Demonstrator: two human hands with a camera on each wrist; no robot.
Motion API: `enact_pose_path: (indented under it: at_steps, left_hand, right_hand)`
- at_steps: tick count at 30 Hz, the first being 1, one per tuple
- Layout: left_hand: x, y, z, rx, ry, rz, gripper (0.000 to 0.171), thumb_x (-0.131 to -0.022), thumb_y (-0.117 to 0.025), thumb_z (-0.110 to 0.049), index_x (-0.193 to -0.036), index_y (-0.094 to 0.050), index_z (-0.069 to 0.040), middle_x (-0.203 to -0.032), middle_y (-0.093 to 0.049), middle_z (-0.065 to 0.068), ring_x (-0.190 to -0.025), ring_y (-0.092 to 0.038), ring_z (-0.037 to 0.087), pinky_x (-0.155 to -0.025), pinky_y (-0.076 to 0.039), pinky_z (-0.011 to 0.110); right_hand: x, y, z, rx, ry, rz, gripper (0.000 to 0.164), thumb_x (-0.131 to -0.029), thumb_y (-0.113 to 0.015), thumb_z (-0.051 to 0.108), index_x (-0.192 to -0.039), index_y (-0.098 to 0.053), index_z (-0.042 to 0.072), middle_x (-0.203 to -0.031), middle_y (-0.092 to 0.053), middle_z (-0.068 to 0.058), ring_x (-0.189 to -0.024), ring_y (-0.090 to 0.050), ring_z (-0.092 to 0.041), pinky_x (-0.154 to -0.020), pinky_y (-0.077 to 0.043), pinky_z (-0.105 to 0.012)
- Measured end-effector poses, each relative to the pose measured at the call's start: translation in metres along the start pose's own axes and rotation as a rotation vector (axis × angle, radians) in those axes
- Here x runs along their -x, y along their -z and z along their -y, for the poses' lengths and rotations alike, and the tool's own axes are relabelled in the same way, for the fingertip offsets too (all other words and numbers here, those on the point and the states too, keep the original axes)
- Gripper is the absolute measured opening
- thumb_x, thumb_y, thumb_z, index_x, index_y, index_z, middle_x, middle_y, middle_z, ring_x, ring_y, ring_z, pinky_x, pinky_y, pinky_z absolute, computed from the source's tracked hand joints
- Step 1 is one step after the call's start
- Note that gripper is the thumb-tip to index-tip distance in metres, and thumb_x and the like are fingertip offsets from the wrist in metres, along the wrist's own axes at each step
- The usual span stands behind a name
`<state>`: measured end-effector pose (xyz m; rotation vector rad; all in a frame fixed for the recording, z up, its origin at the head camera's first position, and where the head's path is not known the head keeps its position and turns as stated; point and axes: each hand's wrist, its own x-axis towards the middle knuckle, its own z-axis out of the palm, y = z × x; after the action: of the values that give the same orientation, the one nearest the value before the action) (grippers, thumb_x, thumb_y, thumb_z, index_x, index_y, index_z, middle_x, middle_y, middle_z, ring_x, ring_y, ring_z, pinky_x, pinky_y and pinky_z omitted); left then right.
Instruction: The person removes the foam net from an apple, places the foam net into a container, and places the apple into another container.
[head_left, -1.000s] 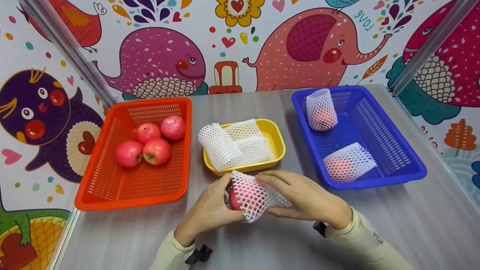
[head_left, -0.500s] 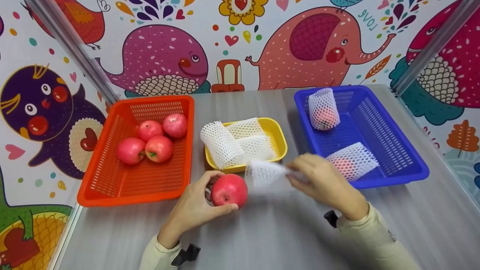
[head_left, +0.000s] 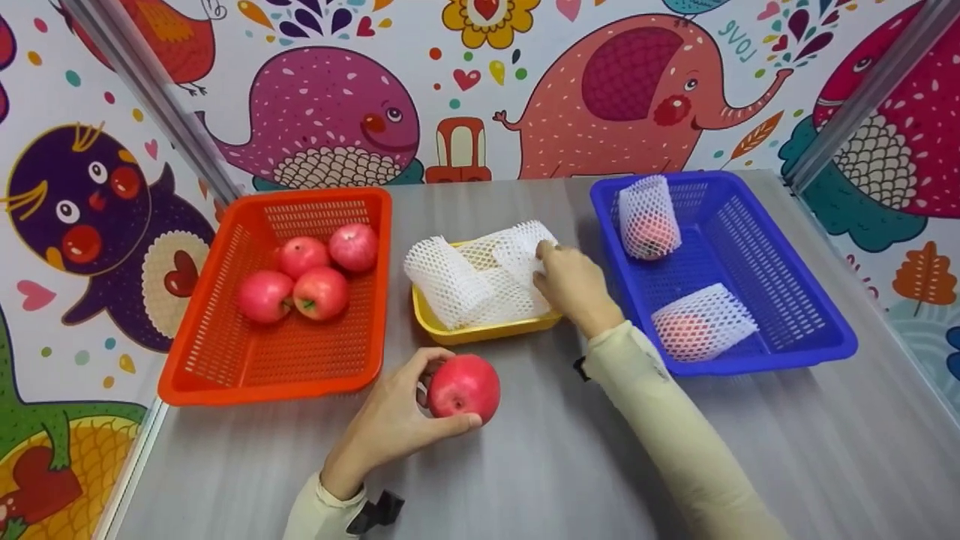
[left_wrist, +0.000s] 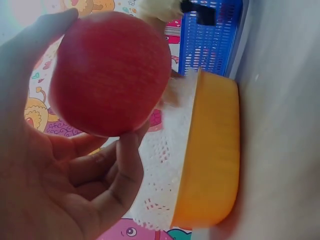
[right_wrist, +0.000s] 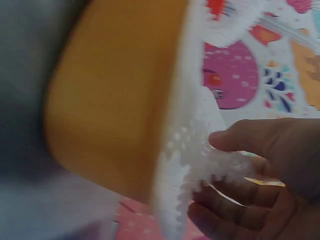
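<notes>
Yellow tub [head_left: 491, 331] of nets [head_left: 452, 283] by right hand [head_left: 576, 285], which pinches one net [head_left: 516, 253]; left hand [head_left: 390, 418] grips apple [head_left: 466, 384], dimple near thumb.

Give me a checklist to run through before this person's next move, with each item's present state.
1. Left hand has a grip on the apple: ok, thumb and fingers are around it.
2. That apple is covered by netting: not ok, it is bare.
3. Right hand has let go of the net sleeve: cannot tell, its fingers are at it.
4. Sleeves lie wholly inside the yellow tray: not ok, one overhangs the left rim.
5. Room in the blue basket: ok, two netted apples lie apart.
</notes>
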<state>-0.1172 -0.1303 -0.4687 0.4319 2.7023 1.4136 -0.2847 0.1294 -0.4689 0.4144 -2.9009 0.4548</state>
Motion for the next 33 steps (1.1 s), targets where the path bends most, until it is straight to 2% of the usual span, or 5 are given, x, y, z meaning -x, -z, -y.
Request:
enact_pose_path:
  at_steps: [6,13,16,23,33]
  left_hand:
    - [0.002,0.0,0.002,-0.012,-0.008,-0.019,0.073,-0.066,-0.082,-0.067,-0.123,-0.058,-0.029,-0.103,-0.064,-0.013,-0.084,-0.057,0.011,-0.069,-0.053,0.034]
    - [-0.001,-0.001,0.0,0.001,-0.005,-0.004,0.075,-0.067,-0.083,-0.066,-0.125,-0.058,-0.026,-0.105,-0.064,-0.01,-0.085,-0.059,0.017,-0.07,-0.054,0.037]
    - [-0.001,0.0,-0.001,-0.019,-0.002,-0.009,0.075,-0.067,-0.082,-0.067,-0.125,-0.058,-0.027,-0.105,-0.064,-0.01,-0.086,-0.058,0.014,-0.069,-0.052,0.034]
    - [-0.001,0.002,-0.003,-0.031,-0.006,-0.018,0.073,-0.067,-0.082,-0.067,-0.124,-0.057,-0.029,-0.105,-0.064,-0.012,-0.088,-0.056,0.011,-0.07,-0.052,0.033]
    - [-0.001,0.0,-0.007,-0.033,-0.015,-0.002,0.072,-0.069,-0.081,-0.066,-0.125,-0.056,-0.028,-0.099,-0.065,-0.014,-0.08,-0.059,0.013,-0.066,-0.052,0.03]
  right_hand:
    - [-0.016,-0.024,0.007,0.105,-0.004,0.219,0.012,-0.091,-0.065,0.01,-0.097,-0.067,0.0,-0.095,-0.07,-0.022,-0.084,-0.068,-0.039,-0.069,-0.056,-0.054]
    - [-0.018,-0.014,0.011,0.06,0.02,0.353,0.017,-0.095,-0.058,0.009,-0.102,-0.065,-0.005,-0.093,-0.067,-0.021,-0.08,-0.064,-0.032,-0.074,-0.056,-0.049]
    - [-0.007,-0.002,0.007,0.017,0.054,0.29,0.021,-0.097,-0.061,0.013,-0.103,-0.064,-0.006,-0.09,-0.067,-0.021,-0.077,-0.065,-0.033,-0.072,-0.056,-0.048]
    - [0.044,0.041,-0.003,-0.066,0.219,-0.009,0.024,-0.09,-0.073,0.012,-0.103,-0.064,-0.007,-0.087,-0.068,-0.019,-0.077,-0.066,-0.035,-0.071,-0.055,-0.048]
    - [0.12,0.067,-0.009,-0.011,0.384,-0.153,0.03,-0.081,-0.084,0.023,-0.103,-0.071,0.007,-0.092,-0.072,-0.005,-0.08,-0.067,-0.025,-0.068,-0.053,-0.044]
